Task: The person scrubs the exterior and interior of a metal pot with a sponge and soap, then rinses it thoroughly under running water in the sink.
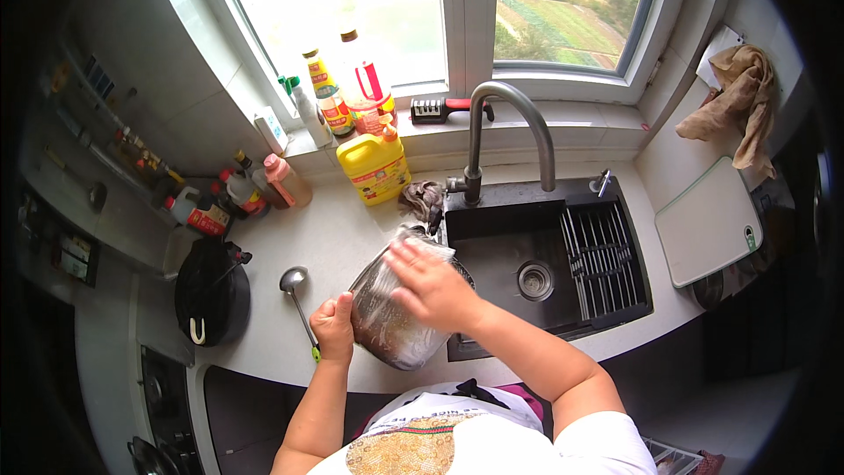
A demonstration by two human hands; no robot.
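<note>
My left hand [333, 326] grips the rim of a metal pot [402, 333], its thumb pointing up along the edge. The pot is tilted over the counter at the sink's left edge. White suds and brownish stains cover its outer surface. My right hand [428, 284] lies flat with fingers spread, pressing a whitish wet cloth [432, 247] against the pot; motion blurs the fingers and hides part of the cloth. A dark pot handle [435, 219] shows at the far end. Left of my left hand, a steel ladle [294, 279] with a green-tipped handle rests on the counter.
The black sink [491, 257] with a rack [603, 257] and curved faucet [511, 92] is at right. Behind the pot stand a yellow jug [376, 168] and a crumpled rag [422, 198]. A black pot [214, 297] and several bottles are at left; a cutting board [712, 224] leans right.
</note>
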